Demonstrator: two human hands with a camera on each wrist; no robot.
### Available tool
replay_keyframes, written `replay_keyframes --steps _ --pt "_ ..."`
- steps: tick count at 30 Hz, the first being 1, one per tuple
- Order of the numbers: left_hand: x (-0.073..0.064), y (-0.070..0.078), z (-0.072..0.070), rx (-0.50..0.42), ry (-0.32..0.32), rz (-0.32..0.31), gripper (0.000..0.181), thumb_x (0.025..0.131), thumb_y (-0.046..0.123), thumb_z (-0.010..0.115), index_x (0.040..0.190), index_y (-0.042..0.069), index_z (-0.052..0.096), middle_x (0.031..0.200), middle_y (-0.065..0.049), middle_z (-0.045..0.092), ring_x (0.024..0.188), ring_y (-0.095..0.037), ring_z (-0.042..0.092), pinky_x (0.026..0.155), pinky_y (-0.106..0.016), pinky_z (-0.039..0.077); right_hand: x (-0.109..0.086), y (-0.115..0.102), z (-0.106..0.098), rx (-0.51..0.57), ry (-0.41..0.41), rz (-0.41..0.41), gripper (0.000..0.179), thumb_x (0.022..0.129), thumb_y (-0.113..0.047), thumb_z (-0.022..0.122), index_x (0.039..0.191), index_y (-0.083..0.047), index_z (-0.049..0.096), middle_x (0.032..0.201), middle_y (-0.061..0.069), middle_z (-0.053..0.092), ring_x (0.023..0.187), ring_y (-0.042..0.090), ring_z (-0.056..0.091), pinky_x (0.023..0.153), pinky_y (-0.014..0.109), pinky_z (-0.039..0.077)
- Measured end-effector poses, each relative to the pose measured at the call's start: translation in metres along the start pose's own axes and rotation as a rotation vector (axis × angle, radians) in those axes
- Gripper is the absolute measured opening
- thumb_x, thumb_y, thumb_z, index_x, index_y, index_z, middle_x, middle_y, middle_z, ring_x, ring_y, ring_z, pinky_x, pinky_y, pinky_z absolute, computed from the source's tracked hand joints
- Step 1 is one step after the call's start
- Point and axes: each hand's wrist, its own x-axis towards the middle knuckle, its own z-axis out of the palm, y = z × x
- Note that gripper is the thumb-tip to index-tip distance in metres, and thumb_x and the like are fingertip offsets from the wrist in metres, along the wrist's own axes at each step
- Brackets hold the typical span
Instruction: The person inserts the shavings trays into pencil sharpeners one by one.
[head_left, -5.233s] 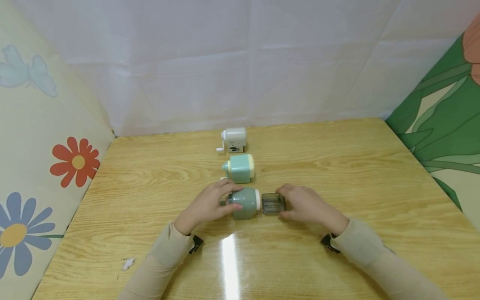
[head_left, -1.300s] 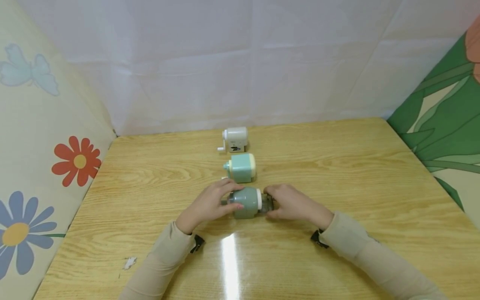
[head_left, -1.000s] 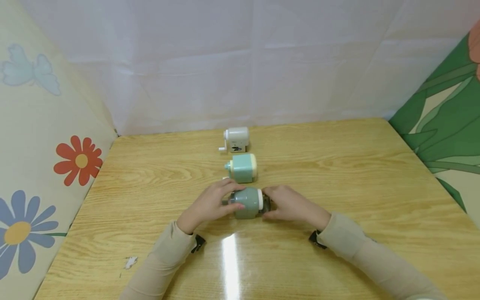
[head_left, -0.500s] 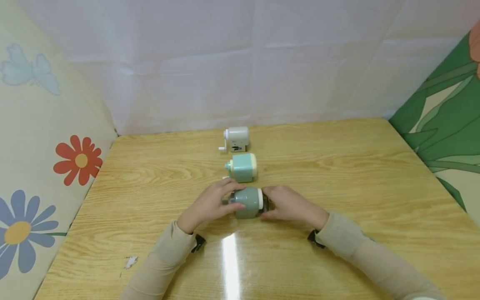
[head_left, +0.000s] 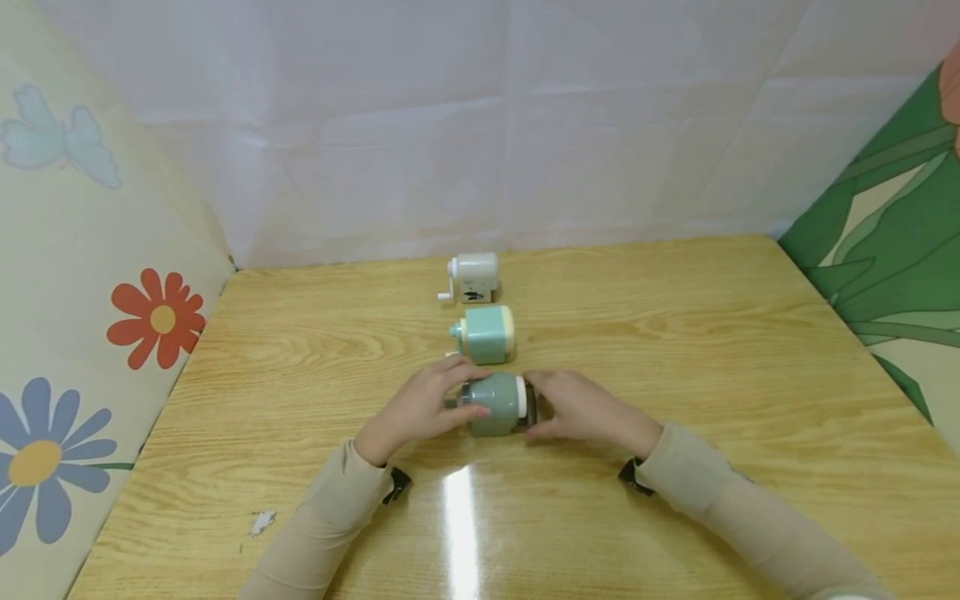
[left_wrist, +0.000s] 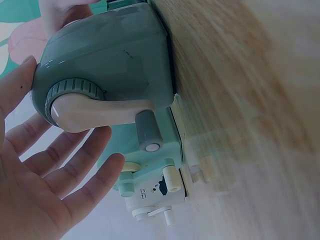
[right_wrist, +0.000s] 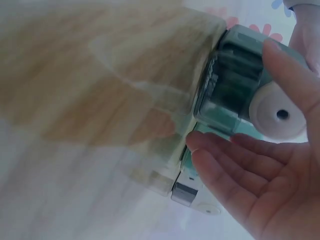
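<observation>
A dark green crank pencil sharpener (head_left: 493, 406) lies across the table's middle, its cream crank (left_wrist: 100, 112) toward the left. My left hand (head_left: 422, 406) holds its body from the crank side, thumb and fingers on opposite sides. From the right, my right hand (head_left: 583, 407) pinches the smoky clear shavings drawer (right_wrist: 222, 95), thumb on the near side in the head view. Most of the drawer is inside the sharpener, with a short end sticking out below the round white end (right_wrist: 277, 111) with its pencil hole.
Just behind stands a mint and yellow pencil sharpener (head_left: 486, 335), with a white-grey one (head_left: 476, 277) farther back. A torn white patch (head_left: 262, 522) marks the wooden table (head_left: 697, 333) at front left. Printed panels flank both sides; a white cloth (head_left: 360, 150) hangs behind.
The drawer, fully outside the sharpener about five seconds ago, has moved left into its body with my right hand. My left hand keeps its hold. Little differs over the last half second.
</observation>
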Motion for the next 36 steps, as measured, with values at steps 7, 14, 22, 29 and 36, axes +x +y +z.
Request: replay_keyframes --steps 7,14,22,29,36 --pt "0.0005 0.0014 -0.0009 0.0 -0.002 -0.011 0.047 0.082 0.033 0.067 0.119 0.004 0.057 0.11 -0.009 0.058 0.09 -0.017 0.057 0.073 -0.031 0.051 -0.0023 0.0054 -0.0034 -0.025 -0.006 0.01 0.067 0.064 -0.035 0.08 0.111 0.007 0.057 0.101 0.016 0.063 0.089 0.025 0.061 0.079 0.038 0.05" --pt "0.001 0.0006 -0.001 -0.003 -0.003 -0.009 0.047 0.082 0.033 0.067 0.119 0.004 0.058 0.109 -0.008 0.058 0.09 -0.016 0.057 0.072 -0.031 0.051 -0.0014 0.005 -0.0017 -0.034 -0.002 -0.031 0.06 0.067 -0.034 0.078 0.108 0.006 0.059 0.095 0.013 0.064 0.083 0.021 0.06 0.075 0.035 0.051" --pt "0.0009 0.0 0.0002 -0.001 0.001 0.004 0.047 0.082 0.033 0.067 0.119 0.004 0.058 0.108 -0.008 0.058 0.089 -0.016 0.057 0.072 -0.031 0.051 0.0014 0.0059 0.0019 -0.032 -0.009 -0.05 0.054 0.07 -0.035 0.077 0.106 0.001 0.06 0.083 0.002 0.06 0.069 0.011 0.052 0.061 0.026 0.047" --pt "0.0015 0.0013 -0.0005 -0.007 0.003 0.005 0.047 0.082 0.031 0.068 0.119 0.004 0.058 0.107 -0.008 0.058 0.09 -0.016 0.057 0.073 -0.032 0.051 0.0026 0.0048 0.0031 -0.035 0.005 -0.057 0.052 0.069 -0.036 0.077 0.104 0.0 0.061 0.086 0.004 0.062 0.073 0.013 0.056 0.066 0.028 0.049" --pt "0.001 0.0014 -0.0006 -0.015 0.002 -0.009 0.047 0.082 0.032 0.067 0.119 0.004 0.058 0.107 -0.008 0.058 0.09 -0.016 0.057 0.072 -0.033 0.051 0.0038 0.0047 0.0037 -0.055 0.02 -0.072 0.049 0.069 -0.035 0.077 0.101 -0.001 0.061 0.084 0.003 0.061 0.07 0.012 0.054 0.063 0.027 0.048"
